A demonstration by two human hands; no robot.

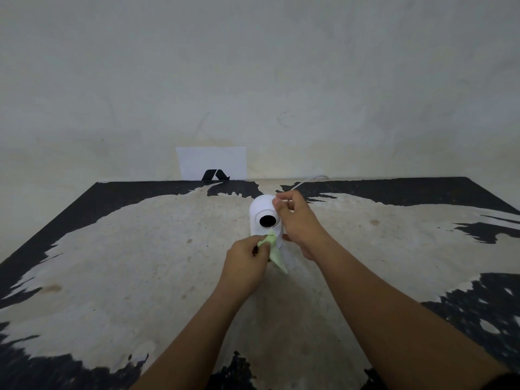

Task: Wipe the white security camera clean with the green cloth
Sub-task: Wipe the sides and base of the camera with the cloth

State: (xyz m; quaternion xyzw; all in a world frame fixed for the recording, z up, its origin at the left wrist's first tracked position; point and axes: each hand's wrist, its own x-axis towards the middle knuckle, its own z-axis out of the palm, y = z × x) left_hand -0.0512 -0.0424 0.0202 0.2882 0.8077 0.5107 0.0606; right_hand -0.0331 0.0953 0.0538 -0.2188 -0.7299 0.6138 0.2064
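Note:
The white security camera point(260, 209) stands upright near the table's far middle, its round black lens facing me. My right hand point(295, 223) grips its right side, fingers curled over the top and thumb near the base. My left hand point(244, 263) pinches the bunched green cloth point(273, 250) and presses its top end against the camera's front just below the lens. A loose corner of the cloth hangs down toward me. The camera's base is mostly hidden behind the cloth and my hands.
The table point(140, 263) has a worn top, pale with black patches along the edges. A thin white cable point(309, 180) runs from behind the camera to the wall. A white paper with a black logo point(212, 164) leans against the wall behind the table.

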